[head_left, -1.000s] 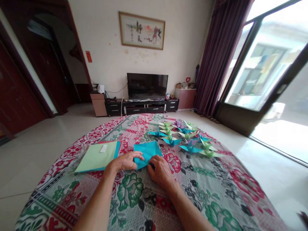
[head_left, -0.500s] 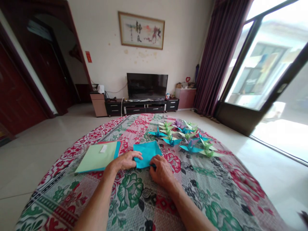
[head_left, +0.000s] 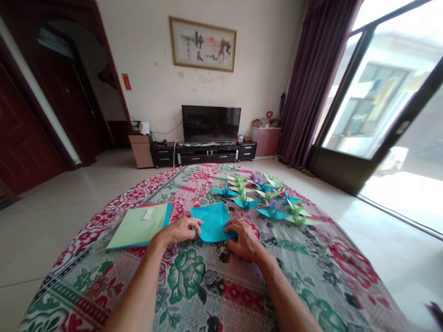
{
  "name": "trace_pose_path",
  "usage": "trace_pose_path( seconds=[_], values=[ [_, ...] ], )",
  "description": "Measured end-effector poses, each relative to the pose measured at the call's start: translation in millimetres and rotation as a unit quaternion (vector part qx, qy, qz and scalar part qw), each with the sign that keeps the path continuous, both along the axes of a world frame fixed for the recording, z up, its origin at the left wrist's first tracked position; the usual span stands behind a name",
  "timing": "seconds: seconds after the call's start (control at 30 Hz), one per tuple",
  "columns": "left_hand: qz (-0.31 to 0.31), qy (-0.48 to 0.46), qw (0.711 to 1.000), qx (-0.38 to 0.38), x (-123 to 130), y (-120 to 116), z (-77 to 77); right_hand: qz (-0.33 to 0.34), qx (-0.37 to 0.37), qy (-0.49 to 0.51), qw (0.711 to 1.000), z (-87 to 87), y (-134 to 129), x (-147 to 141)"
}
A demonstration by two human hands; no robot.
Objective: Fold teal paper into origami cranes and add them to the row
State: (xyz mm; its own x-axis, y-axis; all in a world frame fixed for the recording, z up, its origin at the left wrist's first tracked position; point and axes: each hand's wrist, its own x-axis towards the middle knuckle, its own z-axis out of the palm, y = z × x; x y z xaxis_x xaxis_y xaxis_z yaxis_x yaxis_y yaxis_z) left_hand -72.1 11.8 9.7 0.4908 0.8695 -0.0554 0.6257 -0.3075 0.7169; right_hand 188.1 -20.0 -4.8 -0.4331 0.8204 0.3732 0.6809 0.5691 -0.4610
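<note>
Blue paper (head_left: 212, 221) lies inward from the far edge of the table (head_left: 187, 276), its near side now more open to work on since the right hand (head_left: 245, 240) slid outward, fingers curled at one near corner, grip unclear, while the left hand (head_left: 182, 229) pinches the other.

The round table (head_left: 349, 290) before me fills the lower half of the frame, dressed in a patterned cloth (head_left: 187, 276) of red, green and grey flowers. At left of centre there's a stack of paper (head_left: 138, 228), pale green on top, with blue and red edges peeking out. A creased blue sheet (head_left: 212, 221) lies near the middle of the frame. Right of centre, paper cranes (head_left: 272, 195) in green, blue and purple crowd together, wings spread.
</note>
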Motion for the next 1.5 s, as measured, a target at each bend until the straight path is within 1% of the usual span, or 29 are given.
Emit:
trace_pose_path(
  seconds=[0.07, 0.17, 0.27, 0.4, 0.47, 0.63, 0.7, 0.83, 0.93, 1.07, 1.2, 1.33, 1.5],
  values=[
    [0.019, -0.013, 1.000, 0.001, -0.1, 1.5, -2.5, -0.001, 0.012, 0.015, 1.000, -1.4, 1.1, 0.1],
    [0.083, 0.005, 0.996, 0.013, 4.9, 2.0, -1.3, -0.009, 0.030, 0.028, 0.999, -3.6, 2.4, -1.2],
    [0.144, 0.033, 0.988, 0.053, 14.6, 1.7, 1.3, -0.023, 0.048, 0.037, 0.998, -7.1, 4.6, -3.4],
    [0.210, 0.056, 0.971, 0.097, 26.6, 0.3, 3.2, -0.066, 0.068, 0.049, 0.994, -12.4, 7.9, -7.1],
    [0.206, 0.072, 0.969, 0.115, 28.9, -1.2, 4.1, -0.089, 0.067, 0.054, 0.992, -14.2, 8.9, -8.6],
    [0.126, 0.104, 0.977, 0.136, 27.2, -3.7, 3.4, -0.109, 0.045, 0.058, 0.991, -14.7, 9.3, -9.3],
    [0.115, 0.118, 0.975, 0.152, 27.2, -3.1, 0.3, -0.112, 0.037, 0.060, 0.991, -13.9, 9.3, -9.5],
    [0.143, 0.166, 0.953, 0.212, 29.1, 0.8, -9.3, -0.116, 0.035, 0.059, 0.991, -12.1, 8.1, -11.1],
    [0.159, 0.177, 0.939, 0.248, 28.5, 5.5, -17.3, -0.095, 0.044, 0.046, 0.993, -11.3, 5.3, -12.1],
    [0.189, 0.177, 0.926, 0.273, 25.2, 12.4, -27.4, -0.064, 0.059, 0.028, 0.996, -10.6, 0.5, -13.7],
    [0.217, 0.172, 0.920, 0.278, 23.9, 17.8, -35.1, -0.046, 0.065, 0.005, 0.997, -6.4, -6.2, -21.9],
    [0.252, 0.167, 0.910, 0.283, 24.9, 19.8, -37.0, -0.016, 0.052, -0.013, 0.998, 0.8, -15.4, -35.2],
    [0.262, 0.180, 0.903, 0.289, 30.1, 17.5, -30.1, -0.004, 0.044, -0.012, 0.999, 3.0, -21.4, -42.3]
  ],
)
